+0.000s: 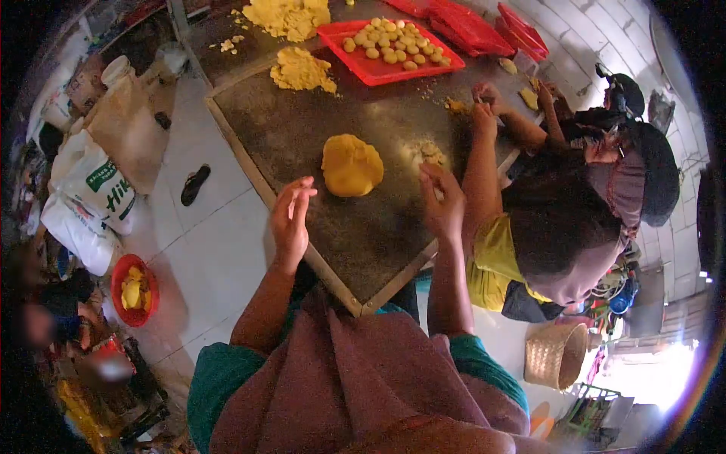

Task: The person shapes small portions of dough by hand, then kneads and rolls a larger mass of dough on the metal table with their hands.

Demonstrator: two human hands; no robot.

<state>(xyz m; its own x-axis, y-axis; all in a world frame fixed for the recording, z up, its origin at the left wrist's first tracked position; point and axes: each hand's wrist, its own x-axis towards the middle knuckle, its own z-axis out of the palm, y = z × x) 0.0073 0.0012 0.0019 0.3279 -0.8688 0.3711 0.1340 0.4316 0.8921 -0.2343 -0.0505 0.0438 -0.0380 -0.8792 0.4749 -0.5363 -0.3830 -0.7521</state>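
A flattened round of yellow dough [352,165] lies on the dark tabletop [363,250] between my hands. My left hand [291,219] is raised at the table's left edge, just beside the dough. Its fingers are apart and nothing is in them. Over to the right, my right hand [443,198] has its fingers bent together at the near side of a small heap of pale crumbs [429,151]. Whatever is between those fingertips is too small to make out.
Red tray [389,74] with several small dough balls stands at the back, beside yellow dough lumps [302,70]. More red trays [469,30] lie behind. At right, a co-worker [560,204] works at the same table. A red bowl [155,291] sits on the floor.
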